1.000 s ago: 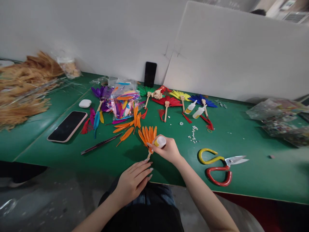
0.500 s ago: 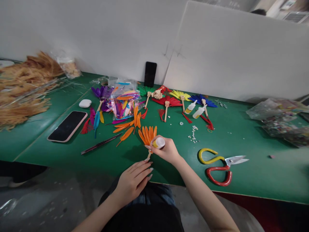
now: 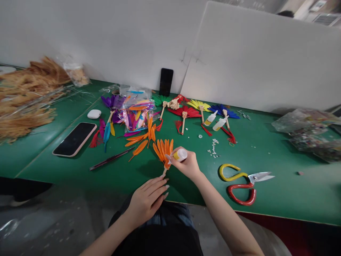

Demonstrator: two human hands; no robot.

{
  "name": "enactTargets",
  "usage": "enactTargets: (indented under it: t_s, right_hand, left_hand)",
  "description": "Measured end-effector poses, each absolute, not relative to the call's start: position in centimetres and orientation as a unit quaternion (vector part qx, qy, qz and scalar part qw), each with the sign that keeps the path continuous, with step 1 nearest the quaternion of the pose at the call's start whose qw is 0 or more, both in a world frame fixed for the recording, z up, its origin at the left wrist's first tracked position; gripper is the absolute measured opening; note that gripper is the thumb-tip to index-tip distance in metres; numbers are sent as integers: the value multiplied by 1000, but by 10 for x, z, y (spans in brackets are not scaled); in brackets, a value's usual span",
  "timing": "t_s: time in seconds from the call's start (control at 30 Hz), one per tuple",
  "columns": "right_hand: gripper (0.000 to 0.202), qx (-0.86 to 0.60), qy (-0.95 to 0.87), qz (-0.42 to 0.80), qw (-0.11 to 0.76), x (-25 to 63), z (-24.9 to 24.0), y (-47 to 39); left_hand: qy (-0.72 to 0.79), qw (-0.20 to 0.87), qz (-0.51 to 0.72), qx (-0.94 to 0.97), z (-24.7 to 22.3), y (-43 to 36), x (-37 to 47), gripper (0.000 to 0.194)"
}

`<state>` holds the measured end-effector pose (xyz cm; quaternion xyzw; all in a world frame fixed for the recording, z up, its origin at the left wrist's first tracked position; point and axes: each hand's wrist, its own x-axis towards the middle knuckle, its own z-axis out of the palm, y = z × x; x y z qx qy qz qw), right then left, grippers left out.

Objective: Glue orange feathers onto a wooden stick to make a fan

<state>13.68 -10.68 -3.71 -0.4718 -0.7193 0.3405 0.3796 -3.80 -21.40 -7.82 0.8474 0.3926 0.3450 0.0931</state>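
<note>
An orange feather fan point(image 3: 162, 148) with a short wooden handle lies near the table's front edge. At the lower end of that handle, the fingertips of my left hand point(image 3: 149, 197) hold it; the other fingers lie long and close together, and part of the grip is hidden. My right hand point(image 3: 188, 164) is closed around a small white glue bottle point(image 3: 180, 155) with a yellow label. The bottle is tilted, its nozzle down at the base of the feathers where they meet the handle. Loose orange feathers point(image 3: 139, 147) are scattered left of the fan.
Scissors point(image 3: 249, 177) with yellow and red handles lie on the right, tweezers point(image 3: 112, 158) on the left beside a phone point(image 3: 75, 139). Behind are red point(image 3: 184, 112), yellow and blue feather fans, two glue bottles point(image 3: 211, 118) and bagged feathers point(image 3: 135, 115). Small white beads point(image 3: 214, 146) lie scattered.
My right hand has shifted slightly right with the glue bottle, uncovering more of the fan's base. The left hand and the fan stay almost where they were.
</note>
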Motion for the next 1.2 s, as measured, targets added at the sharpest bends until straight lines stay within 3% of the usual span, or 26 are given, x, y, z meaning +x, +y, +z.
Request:
enactTargets:
  t_s: [0.5, 1.2]
  right_hand:
    - [33, -471, -750, 314, 342, 138, -41, -107]
    - [37, -487, -742, 292, 357, 138, -41, -106]
  left_hand:
    - [396, 93, 343, 847, -79, -214, -38, 31]
    - [394, 94, 346, 846, -79, -214, -38, 30]
